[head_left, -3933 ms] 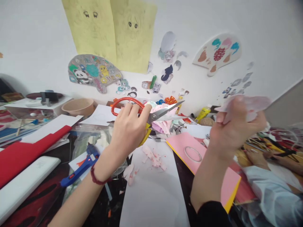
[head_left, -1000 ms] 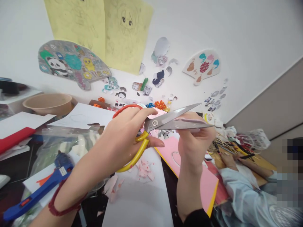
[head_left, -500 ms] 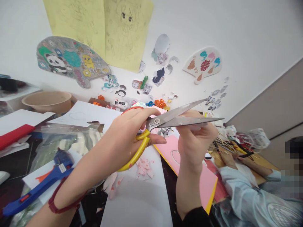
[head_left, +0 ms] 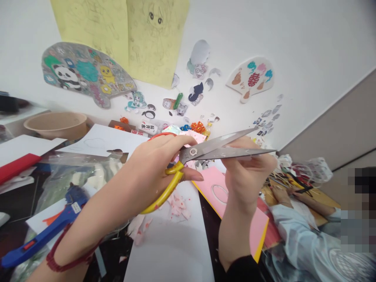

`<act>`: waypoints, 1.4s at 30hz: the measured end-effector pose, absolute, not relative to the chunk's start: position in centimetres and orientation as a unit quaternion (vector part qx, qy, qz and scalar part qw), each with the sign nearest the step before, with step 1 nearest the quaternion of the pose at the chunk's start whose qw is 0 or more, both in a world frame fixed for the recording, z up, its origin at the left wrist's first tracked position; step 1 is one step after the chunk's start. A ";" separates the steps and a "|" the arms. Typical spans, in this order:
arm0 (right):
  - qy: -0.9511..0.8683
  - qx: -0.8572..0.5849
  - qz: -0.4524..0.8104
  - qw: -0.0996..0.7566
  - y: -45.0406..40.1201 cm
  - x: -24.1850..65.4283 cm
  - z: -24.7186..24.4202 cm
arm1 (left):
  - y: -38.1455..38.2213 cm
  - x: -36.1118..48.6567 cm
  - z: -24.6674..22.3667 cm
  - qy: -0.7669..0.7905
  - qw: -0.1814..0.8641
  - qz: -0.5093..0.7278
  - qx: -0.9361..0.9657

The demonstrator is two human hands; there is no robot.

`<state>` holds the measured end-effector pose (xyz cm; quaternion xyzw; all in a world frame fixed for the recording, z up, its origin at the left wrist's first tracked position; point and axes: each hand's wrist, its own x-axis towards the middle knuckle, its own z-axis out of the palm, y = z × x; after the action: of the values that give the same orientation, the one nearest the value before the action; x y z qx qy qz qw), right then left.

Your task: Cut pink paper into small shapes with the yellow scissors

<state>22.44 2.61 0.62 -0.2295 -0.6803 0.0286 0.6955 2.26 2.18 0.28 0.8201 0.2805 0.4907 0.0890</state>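
Note:
My left hand [head_left: 154, 162] grips a pair of scissors [head_left: 194, 152], fingers through the yellow and red handles. The long metal blades point right and stand partly apart. Behind and below the blades is my right hand [head_left: 245, 176], its fingers curled and pinched together. Whatever it pinches is largely hidden by the blades and fingers. Under the hands lie a white sheet [head_left: 173, 254] with pink paper scraps [head_left: 179, 205], and a pink sheet [head_left: 213, 184] with an oval outline and a yellow edge.
At left lie a blue glue gun [head_left: 55, 221], a plastic bag [head_left: 55, 184] with pale pieces and a red object [head_left: 19, 168]. A beige bowl [head_left: 55, 124] stands behind. Drawings and cut-outs cover the wall. To the right, a co-worker in a light blue sleeve [head_left: 290, 227] works at a table.
My right hand has shifted slightly right, and the scissor blades have closed a little. The whole view has moved slightly.

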 end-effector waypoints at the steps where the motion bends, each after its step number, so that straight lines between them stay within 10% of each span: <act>1: -0.682 -0.231 0.034 0.693 2.6 22.5 0.6 | 2.2 2.2 0.3 0.280 0.087 0.489 0.821; 42: -0.698 -0.220 0.103 0.673 1.9 23.7 1.0 | 1.8 1.6 1.0 0.297 0.110 0.405 0.858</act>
<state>23.68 1.87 1.02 -0.2202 -0.6981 0.1031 0.6735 1.56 1.78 0.97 0.8577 0.2971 0.4050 0.1096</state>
